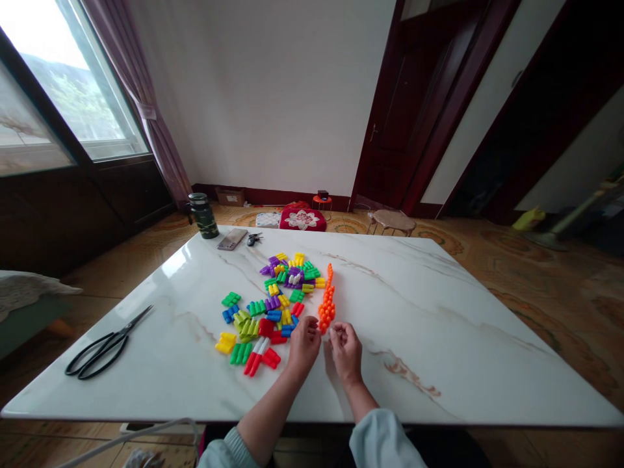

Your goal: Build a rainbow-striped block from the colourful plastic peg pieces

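Note:
A cluster of orange plastic building blocks [327,305] joined together stretches away from my hands, wide at the near end and narrowing to a thin tip. At its near end, my left hand [305,343] has its fingers curled in, fingertips close against the orange pieces. My right hand [347,351] is just to the right, thumb and fingers pinched together. Whatever either pinch holds is hidden or too small to name. Left of the hands lies a loose pile of coloured blocks [256,309] in green, yellow, red, blue, purple and white.
Black-handled scissors [104,348] lie on the marble-patterned table [439,325] at the left. Along its far left edge are a dark green bottle [203,216], a phone [233,239] and keys [253,239]. Beyond stand a stool [392,221] and a red cushion [299,218].

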The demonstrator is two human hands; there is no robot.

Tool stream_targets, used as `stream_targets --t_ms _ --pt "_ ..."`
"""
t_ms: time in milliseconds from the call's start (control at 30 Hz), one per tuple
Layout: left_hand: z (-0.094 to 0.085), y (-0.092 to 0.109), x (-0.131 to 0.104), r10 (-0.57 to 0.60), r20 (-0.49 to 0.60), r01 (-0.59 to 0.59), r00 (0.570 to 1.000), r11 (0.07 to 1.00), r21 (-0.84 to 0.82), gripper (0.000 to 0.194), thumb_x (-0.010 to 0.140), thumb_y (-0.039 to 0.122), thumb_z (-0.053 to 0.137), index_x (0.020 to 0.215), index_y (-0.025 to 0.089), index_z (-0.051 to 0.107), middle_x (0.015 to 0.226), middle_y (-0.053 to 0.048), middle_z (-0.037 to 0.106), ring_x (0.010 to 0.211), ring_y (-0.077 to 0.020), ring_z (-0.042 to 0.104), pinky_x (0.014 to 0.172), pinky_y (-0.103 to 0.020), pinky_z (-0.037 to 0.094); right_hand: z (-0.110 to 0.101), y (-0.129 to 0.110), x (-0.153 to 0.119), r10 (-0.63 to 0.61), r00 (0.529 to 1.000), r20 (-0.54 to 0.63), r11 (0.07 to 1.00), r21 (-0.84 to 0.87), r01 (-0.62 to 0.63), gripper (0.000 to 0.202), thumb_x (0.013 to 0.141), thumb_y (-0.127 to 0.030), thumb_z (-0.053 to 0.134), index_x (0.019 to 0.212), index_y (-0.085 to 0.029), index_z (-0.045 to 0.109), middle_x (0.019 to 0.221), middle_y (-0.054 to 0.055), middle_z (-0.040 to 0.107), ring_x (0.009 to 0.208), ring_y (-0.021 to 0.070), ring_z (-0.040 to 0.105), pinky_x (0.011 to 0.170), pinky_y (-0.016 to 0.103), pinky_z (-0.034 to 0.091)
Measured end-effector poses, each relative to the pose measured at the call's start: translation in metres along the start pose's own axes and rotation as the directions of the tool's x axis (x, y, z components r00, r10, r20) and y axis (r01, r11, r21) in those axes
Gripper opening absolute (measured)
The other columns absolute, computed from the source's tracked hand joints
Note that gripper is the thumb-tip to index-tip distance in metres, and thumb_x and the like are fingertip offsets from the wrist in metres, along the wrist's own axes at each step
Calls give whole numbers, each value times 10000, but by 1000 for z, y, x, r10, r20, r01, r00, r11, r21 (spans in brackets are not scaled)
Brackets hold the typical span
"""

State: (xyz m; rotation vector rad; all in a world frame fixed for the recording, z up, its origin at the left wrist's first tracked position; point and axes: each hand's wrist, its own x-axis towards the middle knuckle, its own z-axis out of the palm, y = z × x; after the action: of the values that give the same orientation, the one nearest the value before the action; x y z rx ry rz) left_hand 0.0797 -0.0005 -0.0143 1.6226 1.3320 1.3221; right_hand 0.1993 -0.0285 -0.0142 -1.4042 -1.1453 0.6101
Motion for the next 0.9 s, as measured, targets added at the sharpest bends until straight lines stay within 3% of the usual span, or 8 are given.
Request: stream_targets --t_ms 133,200,267,367,533,733,900 --pt "5 4 1 -47 -173 30 984 995 -99 283 900 345 471 1118 176 538 1152 -122 598 1052 -207 608 890 -360 521 1 6 1 -9 999 -48 999 44 11 391 837 -476 576 1080 -170 569 1065 132 661 945 242 649 826 379 528" --pt "13 6 6 -104 -177 77 979 985 -156 406 941 380 404 1288 176 463 1350 -143 505 1268 -223 476 1060 -411 401 2 8 5 26 998 -52 997 79 -22 514 851 -505 551 1242 -173 515 1293 166 561 1177 264 555 957 407 469" --pt "22 7 11 -138 -114 114 984 973 -201 471 963 399 347 1376 180 403 1472 -128 397 1380 -219 338 1140 -420 289 4 7 11 97 995 -32 989 113 -93 620 872 -543 500 1376 -191 422 1451 150 417 1333 264 407 1050 423 391" --pt "34 9 17 -129 -20 122 991 967 -222 519 963 427 324 1413 177 387 1513 -108 348 1416 -210 267 1170 -404 226 10 4 21 172 985 -10 978 125 -170 707 882 -605 436 1445 -185 352 1507 123 333 1388 264 312 1112 438 303" --pt "39 10 16 -63 39 69 997 983 -171 552 948 451 343 1416 166 406 1506 -103 365 1397 -206 313 1175 -377 224 21 -2 28 145 989 42 980 135 -149 761 876 -648 405 1461 -167 330 1489 126 366 1376 255 339 1123 417 291" --pt "37 9 16 13 71 -2 997 988 -152 506 963 374 327 1424 178 403 1508 -90 363 1401 -207 305 1182 -409 216 21 -6 27 119 987 104 974 182 -136 749 885 -637 405 1458 -160 340 1480 130 380 1360 253 367 1129 424 287" --pt "39 9 16 -11 58 19 998 988 -153 517 962 388 330 1428 177 398 1526 -85 329 1416 -205 269 1189 -398 187 13 -4 35 106 983 153 975 179 -133 733 878 -648 409 1434 -171 390 1475 118 390 1371 250 347 1129 420 290"
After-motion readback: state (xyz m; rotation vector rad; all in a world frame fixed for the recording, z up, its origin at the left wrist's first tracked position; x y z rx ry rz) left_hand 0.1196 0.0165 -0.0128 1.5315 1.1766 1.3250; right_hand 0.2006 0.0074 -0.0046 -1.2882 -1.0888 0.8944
